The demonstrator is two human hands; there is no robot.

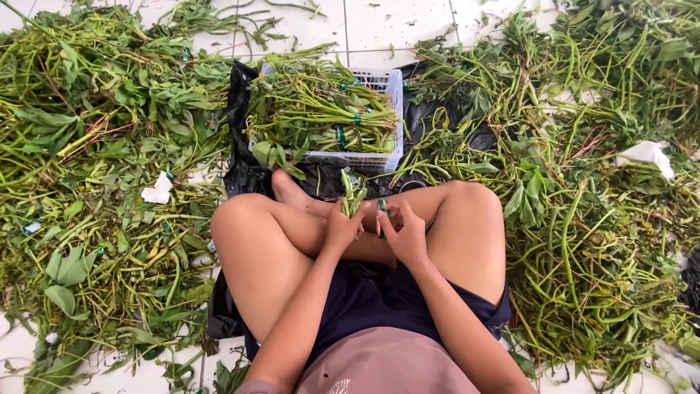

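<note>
I sit cross-legged on a tiled floor. My left hand [341, 226] is closed around a small bundle of green stems [351, 193] that stands upright above my crossed shins. My right hand [403, 232] is right beside it, fingers curled on a green strip of tape [381, 210] at the bundle's base. Straight ahead stands a white plastic basket [388, 86] filled with tied bunches of leafy green stems [321, 109], resting on a black plastic sheet [239, 109].
Big heaps of loose green stems and leaves lie on the left [95, 131] and on the right [590, 182]. Crumpled white scraps lie in them at left [158, 191] and at right [646, 155]. White floor tiles [394, 25] show beyond the basket.
</note>
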